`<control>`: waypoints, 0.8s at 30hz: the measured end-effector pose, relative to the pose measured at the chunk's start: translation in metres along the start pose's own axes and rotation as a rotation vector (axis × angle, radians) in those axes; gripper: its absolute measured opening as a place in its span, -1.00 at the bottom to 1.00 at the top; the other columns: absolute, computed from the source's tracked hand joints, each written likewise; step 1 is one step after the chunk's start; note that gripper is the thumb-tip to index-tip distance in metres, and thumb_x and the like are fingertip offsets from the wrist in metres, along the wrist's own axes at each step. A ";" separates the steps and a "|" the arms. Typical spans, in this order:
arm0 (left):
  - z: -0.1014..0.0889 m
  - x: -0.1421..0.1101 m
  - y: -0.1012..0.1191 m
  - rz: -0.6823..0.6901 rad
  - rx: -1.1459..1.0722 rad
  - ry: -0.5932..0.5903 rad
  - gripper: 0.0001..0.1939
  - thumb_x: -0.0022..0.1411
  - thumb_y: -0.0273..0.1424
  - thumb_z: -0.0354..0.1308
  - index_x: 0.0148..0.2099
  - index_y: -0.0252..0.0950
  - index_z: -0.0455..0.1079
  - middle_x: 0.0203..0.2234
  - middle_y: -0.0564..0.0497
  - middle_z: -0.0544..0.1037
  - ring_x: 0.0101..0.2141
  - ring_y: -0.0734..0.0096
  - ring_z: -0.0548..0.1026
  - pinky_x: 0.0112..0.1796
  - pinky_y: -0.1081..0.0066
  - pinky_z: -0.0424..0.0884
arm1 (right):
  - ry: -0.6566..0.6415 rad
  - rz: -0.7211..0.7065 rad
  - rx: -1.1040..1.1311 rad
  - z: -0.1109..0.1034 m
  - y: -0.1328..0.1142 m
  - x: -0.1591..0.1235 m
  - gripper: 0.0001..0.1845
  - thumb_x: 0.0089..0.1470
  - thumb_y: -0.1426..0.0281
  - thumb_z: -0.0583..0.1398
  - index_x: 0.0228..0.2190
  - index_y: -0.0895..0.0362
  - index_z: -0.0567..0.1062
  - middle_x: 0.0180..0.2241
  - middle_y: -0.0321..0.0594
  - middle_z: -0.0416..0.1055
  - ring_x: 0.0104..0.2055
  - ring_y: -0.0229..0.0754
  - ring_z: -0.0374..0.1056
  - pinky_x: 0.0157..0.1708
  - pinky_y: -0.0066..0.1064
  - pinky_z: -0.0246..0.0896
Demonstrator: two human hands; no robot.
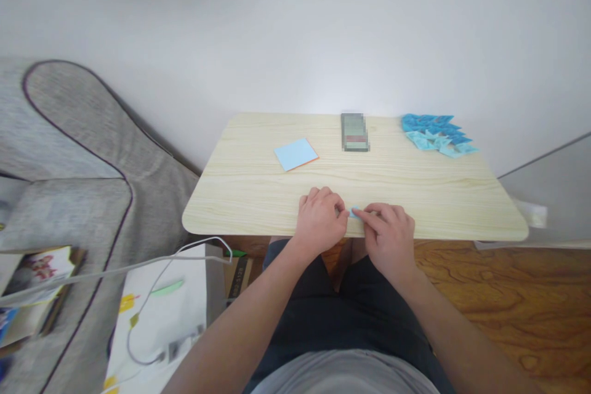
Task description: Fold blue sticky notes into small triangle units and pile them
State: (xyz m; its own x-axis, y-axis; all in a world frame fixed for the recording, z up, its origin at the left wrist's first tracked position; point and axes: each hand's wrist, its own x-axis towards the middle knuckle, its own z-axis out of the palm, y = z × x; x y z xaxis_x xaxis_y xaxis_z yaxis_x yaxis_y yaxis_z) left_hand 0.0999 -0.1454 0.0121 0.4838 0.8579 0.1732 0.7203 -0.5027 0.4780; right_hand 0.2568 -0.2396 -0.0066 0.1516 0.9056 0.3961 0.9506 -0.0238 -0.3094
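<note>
A small piece of folded light-blue paper [354,212] lies near the front edge of the table, mostly covered by my fingers. My left hand [321,218] pinches its left end with thumb and forefinger, the other fingers curled on the tabletop. From the other side, my right hand [391,235] grips the paper, its forefinger laid over the top. Beyond my hands is a stack of square paper sheets [296,154], light blue on top with an orange edge showing beneath.
At the back right of the wooden table [231,191] sit several folded blue paper pieces [434,129]. A phone-like device [354,133], blurred out, lies by the wall. To the left are a grey sofa [152,197], a white box [175,295] and a hanging cable [152,263].
</note>
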 end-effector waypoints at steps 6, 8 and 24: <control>-0.003 -0.001 -0.006 0.029 -0.051 -0.026 -0.94 0.33 -0.35 0.20 -0.22 -0.13 0.50 -0.18 0.02 0.54 -0.03 0.17 0.39 -0.05 0.16 0.26 | -0.019 -0.038 0.009 0.002 -0.001 -0.002 -0.60 0.27 0.46 0.20 0.05 -0.16 0.57 0.04 -0.31 0.54 0.05 0.00 0.26 0.04 -0.08 -0.01; -0.004 -0.002 -0.007 0.039 -0.072 -0.032 -0.88 0.36 -0.39 0.15 -0.21 -0.13 0.52 -0.17 0.01 0.54 -0.03 0.17 0.39 -0.04 0.16 0.27 | -0.023 -0.051 0.010 0.001 -0.001 -0.002 -0.58 0.27 0.47 0.18 0.08 -0.15 0.55 0.07 -0.31 0.54 0.06 0.02 0.26 0.05 -0.06 -0.01; -0.006 -0.002 -0.003 0.052 -0.051 -0.032 -0.94 0.30 -0.38 0.21 -0.25 -0.15 0.51 -0.18 0.01 0.55 -0.03 0.15 0.39 -0.05 0.15 0.27 | -0.089 -0.156 -0.015 -0.001 0.000 -0.019 -0.46 0.31 0.21 0.18 0.28 -0.09 0.34 0.28 -0.23 0.38 0.23 0.12 0.23 0.23 0.07 -0.09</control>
State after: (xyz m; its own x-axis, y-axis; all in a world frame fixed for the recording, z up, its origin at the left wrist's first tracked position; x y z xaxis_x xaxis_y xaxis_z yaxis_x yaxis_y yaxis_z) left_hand 0.0934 -0.1453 0.0152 0.5365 0.8263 0.1715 0.6679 -0.5400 0.5122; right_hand 0.2544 -0.2574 -0.0133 -0.0223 0.9328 0.3597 0.9647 0.1145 -0.2370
